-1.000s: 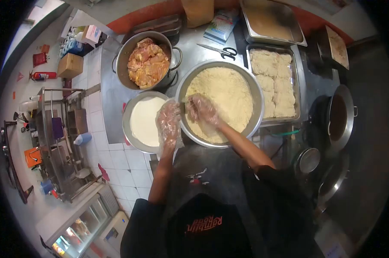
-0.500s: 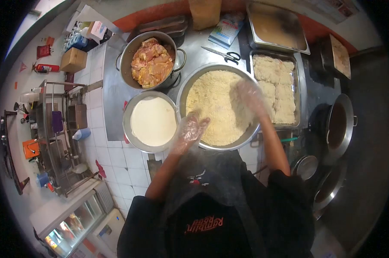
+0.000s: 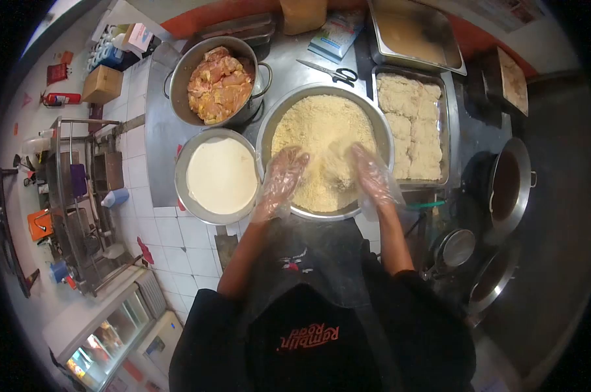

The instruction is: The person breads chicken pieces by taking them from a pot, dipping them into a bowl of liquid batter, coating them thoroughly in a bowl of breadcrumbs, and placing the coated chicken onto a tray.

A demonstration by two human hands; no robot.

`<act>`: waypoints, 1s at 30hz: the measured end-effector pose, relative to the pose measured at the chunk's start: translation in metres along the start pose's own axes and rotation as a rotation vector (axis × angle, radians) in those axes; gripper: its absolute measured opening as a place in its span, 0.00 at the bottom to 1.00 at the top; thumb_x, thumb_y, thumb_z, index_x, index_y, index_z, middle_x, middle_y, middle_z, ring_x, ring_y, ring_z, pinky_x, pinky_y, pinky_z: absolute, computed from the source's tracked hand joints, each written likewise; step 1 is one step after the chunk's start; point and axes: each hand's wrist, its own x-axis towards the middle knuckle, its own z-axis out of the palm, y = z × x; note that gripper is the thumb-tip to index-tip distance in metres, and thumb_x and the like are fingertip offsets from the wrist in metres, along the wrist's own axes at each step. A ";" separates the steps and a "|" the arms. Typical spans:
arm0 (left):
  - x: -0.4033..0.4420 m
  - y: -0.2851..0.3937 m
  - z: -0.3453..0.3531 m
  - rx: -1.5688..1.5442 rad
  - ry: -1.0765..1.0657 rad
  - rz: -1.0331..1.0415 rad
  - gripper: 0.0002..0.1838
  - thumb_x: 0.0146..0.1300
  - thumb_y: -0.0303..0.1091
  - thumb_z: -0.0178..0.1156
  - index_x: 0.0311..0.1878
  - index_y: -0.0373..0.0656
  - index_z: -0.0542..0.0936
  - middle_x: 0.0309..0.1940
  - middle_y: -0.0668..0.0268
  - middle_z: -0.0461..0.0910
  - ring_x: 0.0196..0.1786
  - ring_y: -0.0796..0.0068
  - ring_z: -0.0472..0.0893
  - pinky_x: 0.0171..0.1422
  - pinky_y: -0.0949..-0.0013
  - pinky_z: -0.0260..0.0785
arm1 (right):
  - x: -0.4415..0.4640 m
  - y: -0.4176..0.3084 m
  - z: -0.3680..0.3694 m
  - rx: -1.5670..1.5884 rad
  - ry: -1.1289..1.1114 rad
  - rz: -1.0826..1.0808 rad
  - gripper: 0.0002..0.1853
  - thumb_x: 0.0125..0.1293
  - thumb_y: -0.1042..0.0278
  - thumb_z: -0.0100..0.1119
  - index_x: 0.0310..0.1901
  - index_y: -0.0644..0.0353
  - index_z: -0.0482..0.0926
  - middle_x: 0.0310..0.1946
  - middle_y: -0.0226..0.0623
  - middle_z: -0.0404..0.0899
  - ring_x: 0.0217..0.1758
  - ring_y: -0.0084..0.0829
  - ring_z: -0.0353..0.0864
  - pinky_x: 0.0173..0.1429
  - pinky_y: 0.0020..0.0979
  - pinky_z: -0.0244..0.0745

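A wide metal bowl [image 3: 264,124] holds pale yellow, crumbly flour [image 3: 321,124]. My left hand [image 3: 286,173], in a clear plastic glove, is over the bowl's left side with its fingers stretched toward the flour. My right hand [image 3: 372,176], gloved the same way, is over the right side, fingers extended and nothing visible in them. The flour between both hands is blurred and lumpy; whether a piece lies under it I cannot tell. Left of it, a bowl of white batter [image 3: 222,175] stands close by. Coated pieces [image 3: 410,127] fill a metal tray [image 3: 449,147] on the right.
A pot [image 3: 178,98] of raw chicken pieces [image 3: 220,85] stands at the back left. Scissors [image 3: 331,70] and a blue-white packet [image 3: 337,38] lie behind the flour bowl. A deep pan of tan liquid [image 3: 410,39] is at the back right. Large pans [image 3: 510,186] stand far right.
My right hand has come down and inward from the bowl's upper right side. My left hand has shifted slightly up. The flour between them is stirred up, and the camera view has moved a little.
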 end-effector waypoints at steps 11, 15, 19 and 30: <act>-0.008 -0.013 -0.028 0.396 0.143 0.423 0.25 0.74 0.47 0.60 0.63 0.37 0.76 0.55 0.49 0.81 0.55 0.57 0.82 0.62 0.56 0.71 | 0.099 -0.020 0.120 -0.348 0.089 -0.731 0.25 0.81 0.51 0.37 0.70 0.56 0.72 0.66 0.42 0.78 0.69 0.42 0.77 0.76 0.42 0.66; -0.024 0.027 -0.040 0.221 0.187 0.127 0.22 0.76 0.39 0.59 0.65 0.35 0.75 0.57 0.55 0.80 0.60 0.67 0.78 0.66 0.66 0.71 | 0.087 -0.033 0.135 0.046 -0.324 -0.456 0.19 0.80 0.60 0.43 0.63 0.57 0.77 0.57 0.46 0.82 0.58 0.41 0.83 0.65 0.42 0.76; -0.024 0.016 -0.050 -0.097 0.250 0.006 0.20 0.75 0.37 0.59 0.63 0.35 0.77 0.57 0.56 0.79 0.60 0.68 0.78 0.62 0.69 0.75 | 0.049 -0.033 0.151 -0.129 -0.114 -0.929 0.14 0.74 0.69 0.51 0.54 0.61 0.83 0.47 0.41 0.87 0.43 0.32 0.85 0.53 0.35 0.81; 0.005 -0.031 -0.011 0.501 0.032 0.153 0.32 0.63 0.48 0.71 0.62 0.33 0.77 0.55 0.47 0.83 0.56 0.55 0.84 0.61 0.59 0.76 | 0.083 -0.050 0.084 1.316 -0.240 0.212 0.35 0.75 0.30 0.48 0.50 0.64 0.78 0.33 0.31 0.81 0.28 0.25 0.78 0.30 0.24 0.75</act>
